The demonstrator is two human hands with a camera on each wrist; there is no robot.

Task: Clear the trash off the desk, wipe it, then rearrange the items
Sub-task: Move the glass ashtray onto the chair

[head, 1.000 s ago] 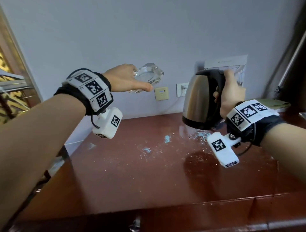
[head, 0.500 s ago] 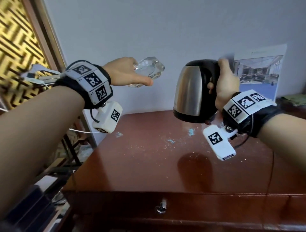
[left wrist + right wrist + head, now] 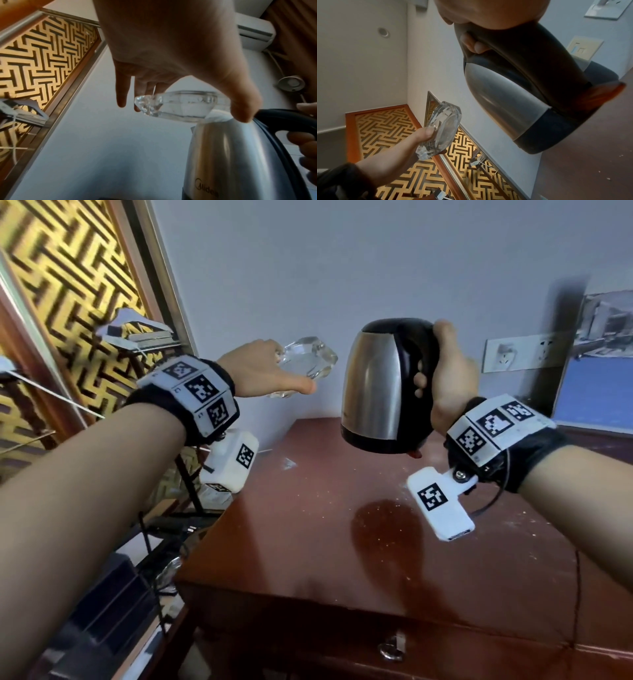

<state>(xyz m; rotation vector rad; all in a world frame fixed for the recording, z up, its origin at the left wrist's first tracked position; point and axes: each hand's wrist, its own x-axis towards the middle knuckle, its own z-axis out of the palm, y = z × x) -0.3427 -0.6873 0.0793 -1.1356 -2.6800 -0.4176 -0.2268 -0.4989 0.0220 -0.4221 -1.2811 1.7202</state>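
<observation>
My left hand (image 3: 263, 371) holds a thick clear glass ashtray (image 3: 303, 362) in the air, thumb under its rim, left of the desk's back corner. In the left wrist view the glass ashtray (image 3: 178, 106) sits between thumb and fingers. My right hand (image 3: 448, 381) grips the black handle of a steel electric kettle (image 3: 376, 385), lifted above the red-brown desk (image 3: 325, 542). In the right wrist view the kettle (image 3: 513, 97) fills the upper right and the ashtray (image 3: 440, 128) shows lower left. Pale dust and crumbs speckle the desk top.
A gold maze-patterned panel (image 3: 68, 285) in a wooden frame stands at the left. A metal rack (image 3: 137, 337) and dark items lie below it beside the desk. A wall socket (image 3: 513, 354) and a picture (image 3: 599, 354) are at the right. The desk drawer has a key (image 3: 390, 648).
The view has swung left and down, so the desk's left edge and front drawer show. Both hands keep the ashtray and kettle raised, with the same grips.
</observation>
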